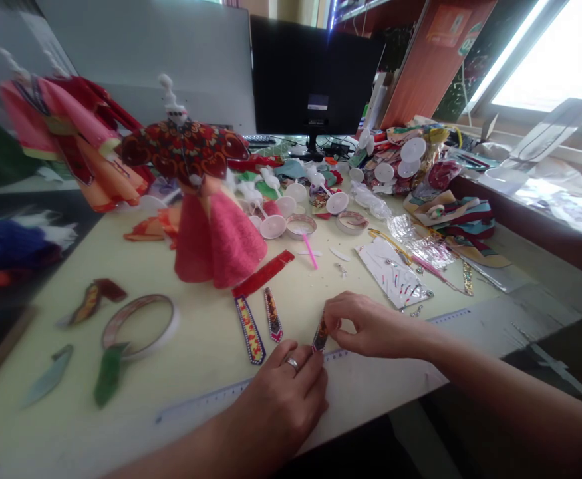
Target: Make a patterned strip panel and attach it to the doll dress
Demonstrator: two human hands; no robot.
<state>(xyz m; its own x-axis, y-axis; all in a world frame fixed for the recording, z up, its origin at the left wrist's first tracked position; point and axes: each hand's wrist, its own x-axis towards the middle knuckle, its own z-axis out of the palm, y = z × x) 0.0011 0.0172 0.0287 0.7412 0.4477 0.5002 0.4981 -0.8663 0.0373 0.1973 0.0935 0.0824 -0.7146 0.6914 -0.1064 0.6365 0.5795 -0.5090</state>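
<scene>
A small dark patterned strip with a pale beaded-looking edge [319, 337] lies on the table between my hands. My left hand [288, 392], wearing a ring, is closed with its fingertips holding the strip's lower end. My right hand [363, 326] pinches at the upper part of the strip, thumb and forefinger together; its fingertips hide some of it. Just left are a similar dark pointed strip [273, 315] and a longer yellow-and-red patterned strip with a blue edge [249, 330]. Under my hands runs a long clear ruler [205, 400].
A doll-sized figure in a red skirt [215, 233] stands behind the strips. Rolls of tape [173, 326], a pink stick [310, 251] and a white card with pins [393, 273] lie around. White stands and fabric pile up before the monitor [315, 80].
</scene>
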